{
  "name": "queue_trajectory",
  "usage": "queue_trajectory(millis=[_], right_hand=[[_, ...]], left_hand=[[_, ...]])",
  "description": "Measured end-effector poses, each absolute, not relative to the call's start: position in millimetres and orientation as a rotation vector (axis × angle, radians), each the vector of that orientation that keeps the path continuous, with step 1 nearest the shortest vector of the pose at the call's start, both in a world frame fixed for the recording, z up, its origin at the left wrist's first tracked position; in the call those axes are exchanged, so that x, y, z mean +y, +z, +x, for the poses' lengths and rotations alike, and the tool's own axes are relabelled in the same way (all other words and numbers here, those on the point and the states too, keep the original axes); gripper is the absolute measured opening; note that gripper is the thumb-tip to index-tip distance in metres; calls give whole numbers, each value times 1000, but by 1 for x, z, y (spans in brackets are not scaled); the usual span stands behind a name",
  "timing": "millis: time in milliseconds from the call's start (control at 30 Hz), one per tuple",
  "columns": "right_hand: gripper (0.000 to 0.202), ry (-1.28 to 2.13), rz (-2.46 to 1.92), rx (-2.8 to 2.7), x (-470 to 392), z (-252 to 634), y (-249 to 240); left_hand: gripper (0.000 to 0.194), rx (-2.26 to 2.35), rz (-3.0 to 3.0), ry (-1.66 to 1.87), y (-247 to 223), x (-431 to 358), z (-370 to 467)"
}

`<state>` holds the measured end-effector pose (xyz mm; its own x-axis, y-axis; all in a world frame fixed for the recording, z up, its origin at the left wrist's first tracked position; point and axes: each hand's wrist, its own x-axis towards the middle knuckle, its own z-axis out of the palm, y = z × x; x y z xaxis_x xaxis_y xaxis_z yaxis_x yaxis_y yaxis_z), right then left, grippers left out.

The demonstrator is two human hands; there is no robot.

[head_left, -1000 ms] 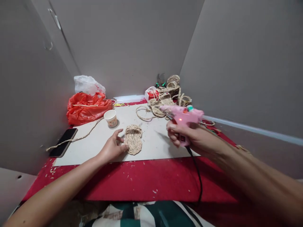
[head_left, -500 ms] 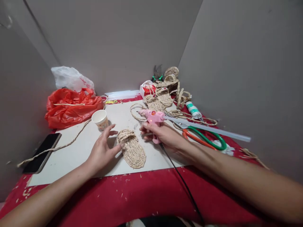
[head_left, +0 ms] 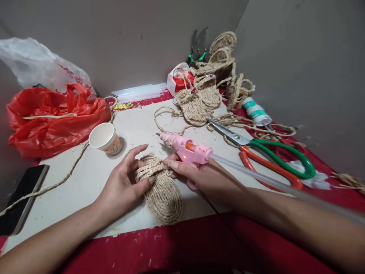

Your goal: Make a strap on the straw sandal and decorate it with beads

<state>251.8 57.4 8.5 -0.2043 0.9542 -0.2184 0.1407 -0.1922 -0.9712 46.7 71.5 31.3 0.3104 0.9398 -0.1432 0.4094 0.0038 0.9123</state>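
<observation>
One small woven straw slipper (head_left: 165, 198) lies on a white board (head_left: 137, 131) near the front edge of a red-covered tabletop (head_left: 128, 249). Its rounded sole points toward the wearer of the camera, and its braided strap crosses the far end.

The left hand (head_left: 125, 179) is part open and curved around the slipper's left side, thumb on the strap and index finger stretched out beyond it. The right hand (head_left: 196, 171) is mostly closed around the handle of a pink glue gun (head_left: 186, 148), with its thumb and index fingertip at the right end of the strap. The gun's nozzle points left, above the board, and a long translucent glue stick (head_left: 251, 171) sticks out of its back, over the right forearm. A small light glows orange on its side.

Left of the slipper, a paper cup (head_left: 105, 139) stands upright on the board. Farther left are a crumpled red plastic bag (head_left: 57, 121), a white plastic bag (head_left: 42, 62) behind it, and a dark phone (head_left: 21, 201) with a straw cord (head_left: 67, 177) running across it.

Beyond the board lie clear glue sticks (head_left: 139, 93) and a red and white box (head_left: 180, 80). To the right of the box is a heap of woven straw pieces (head_left: 203, 99), with green-handled pliers (head_left: 197, 49) behind. Large scissors (head_left: 256, 152), one handle green and one orange, lie at right, near a green and white roll (head_left: 256, 111).
</observation>
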Motion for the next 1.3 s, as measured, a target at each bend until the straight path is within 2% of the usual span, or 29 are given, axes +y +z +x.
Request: queue_trajectory(millis=[400, 600, 767, 833, 900, 967, 1067, 1133, 1300], right_hand=[[13, 1534, -1345, -1387, 57, 243, 22], [20, 1498, -1344, -1442, 58, 244, 24], [55, 1496, -1342, -1345, 59, 244, 26], [59, 1453, -1375, -1292, 57, 247, 22], [53, 1420, -1371, -1205, 54, 252, 18], [43, 1417, -1335, -1109, 51, 258, 14], [38, 1395, -1286, -1058, 48, 263, 12], [40, 1412, -1267, -1068, 48, 262, 14], [43, 1504, -1256, -1115, 52, 257, 17]], left_hand=[[57, 1111, 1122, 681, 26, 66, 42], [54, 1063, 1098, 714, 20, 66, 41], [48, 1219, 1472, 712, 19, 64, 39], [42, 1315, 1810, 782, 23, 62, 35], [39, 1366, 2105, 946, 28, 64, 28], [48, 1385, 2290, 1206, 32, 71, 17], [85, 1434, 2466, 1587, 27, 94, -1], [98, 1498, 2465, 1583, 19, 111, -11], [104, 1610, 2049, 1315, 8, 131, -19]])
